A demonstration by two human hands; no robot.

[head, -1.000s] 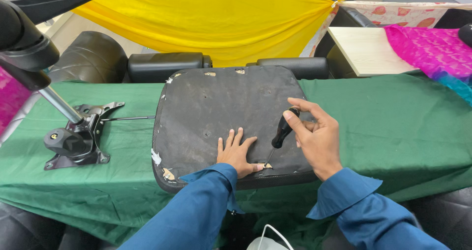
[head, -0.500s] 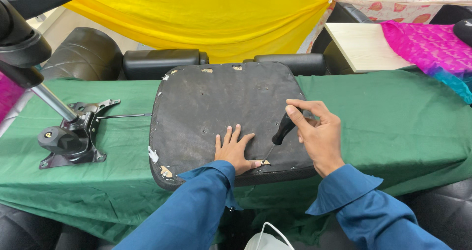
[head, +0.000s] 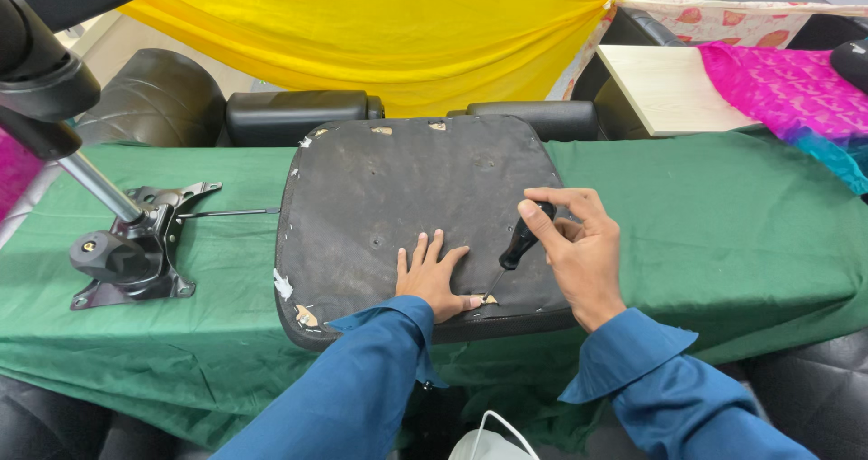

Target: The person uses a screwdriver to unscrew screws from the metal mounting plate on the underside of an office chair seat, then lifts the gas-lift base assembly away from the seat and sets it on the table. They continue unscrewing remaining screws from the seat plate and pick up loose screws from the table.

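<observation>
Gripping a black-handled screwdriver (head: 517, 248), right hand (head: 579, 252); left hand (head: 432, 275) open, flat on black seat base (head: 398, 189)

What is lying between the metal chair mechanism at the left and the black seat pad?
In the head view, only green cloth and a thin black lever rod reaching from the metal chair mechanism toward the black seat pad.

- Illumination: bright, even and diffuse; no single source is identifiable.
- Shadows: soft and short, visible beneath the left hand (head: 432, 279) and right hand (head: 579, 252) on the dark seat panel (head: 407, 198).
- Glare: mild sheen on the black cushions (head: 298, 115).
- Focus: sharp at centre.
- Distortion: wide-angle stretching at the frame edges.
</observation>
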